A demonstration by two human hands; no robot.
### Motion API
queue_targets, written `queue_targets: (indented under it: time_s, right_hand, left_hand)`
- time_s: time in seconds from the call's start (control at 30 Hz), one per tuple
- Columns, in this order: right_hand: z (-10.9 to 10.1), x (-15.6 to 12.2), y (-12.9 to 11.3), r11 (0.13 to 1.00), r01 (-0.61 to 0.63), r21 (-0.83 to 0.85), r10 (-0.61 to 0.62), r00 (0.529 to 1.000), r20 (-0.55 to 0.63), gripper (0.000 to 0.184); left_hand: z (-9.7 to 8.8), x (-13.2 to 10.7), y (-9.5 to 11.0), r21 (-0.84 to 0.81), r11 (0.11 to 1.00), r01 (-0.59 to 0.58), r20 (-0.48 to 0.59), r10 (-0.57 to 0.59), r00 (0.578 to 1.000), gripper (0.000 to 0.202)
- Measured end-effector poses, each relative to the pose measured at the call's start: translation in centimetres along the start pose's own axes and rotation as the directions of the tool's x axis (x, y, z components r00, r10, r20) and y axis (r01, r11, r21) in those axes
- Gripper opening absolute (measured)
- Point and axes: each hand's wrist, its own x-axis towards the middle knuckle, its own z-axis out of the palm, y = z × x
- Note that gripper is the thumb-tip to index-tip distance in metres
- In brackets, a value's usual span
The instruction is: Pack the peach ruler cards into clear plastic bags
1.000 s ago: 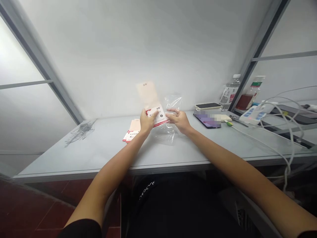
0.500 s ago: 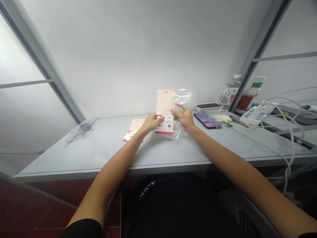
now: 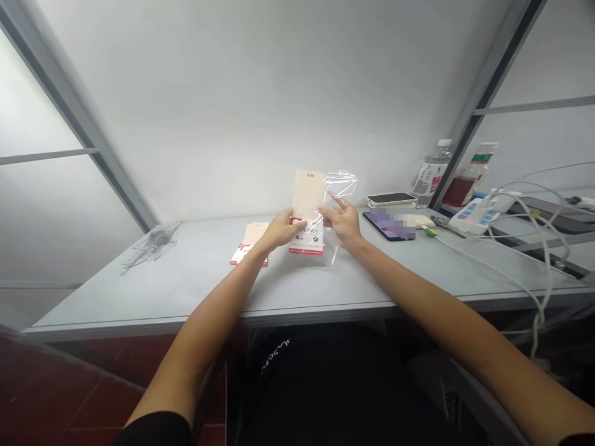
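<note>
A tall printed card, pale pink above and white with a red band below, is held upright over the desk. My left hand pinches its left edge, thumb across the front. A clear plastic bag stands out past the card's right side and hangs below it. My right hand is closed on the bag at the card's right edge, with the index finger raised against the film. How far the card sits inside the bag is hard to see. Similar cards lie on the desk beyond my left forearm, partly covered by it.
On the right of the desk lie a phone with a lit screen, another phone and a power strip with tangled white cables. Bottles stand by the frame post. Dark scribbles mark the left side.
Both hands have shifted slightly left with the card and bag. The card hangs a touch lower, and my right index finger is straighter.
</note>
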Motion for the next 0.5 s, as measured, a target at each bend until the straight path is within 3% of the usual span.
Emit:
queue_targets:
  time_s: [0.17,0.33,0.43,0.5]
  right_hand:
    - [0.1,-0.23,-0.25,0.999,-0.02,0.03,0.019,0.999,0.028,0.077]
    - [-0.01,-0.13,-0.36,0.999,-0.026,0.032,0.025,0.999,0.027,0.072]
    - [-0.18,-0.05,-0.37,0.997,-0.072,0.017,0.069,0.99,0.12,0.065]
    - [-0.21,-0.15,-0.46,0.993,-0.114,-0.009,0.113,0.972,0.208,0.065]
  left_hand:
    - [-0.22,-0.05,-0.25,-0.059,0.998,0.006,0.054,-0.002,0.999,0.037]
    - [-0.15,0.02,-0.01,-0.091,0.995,0.037,-0.059,-0.043,0.997,0.045]
    - [-0.05,0.02,0.14,-0.094,0.995,0.043,-0.108,-0.053,0.993,0.033]
    - [0.0,0.09,0.16,-0.123,0.992,0.036,-0.181,-0.058,0.982,0.036]
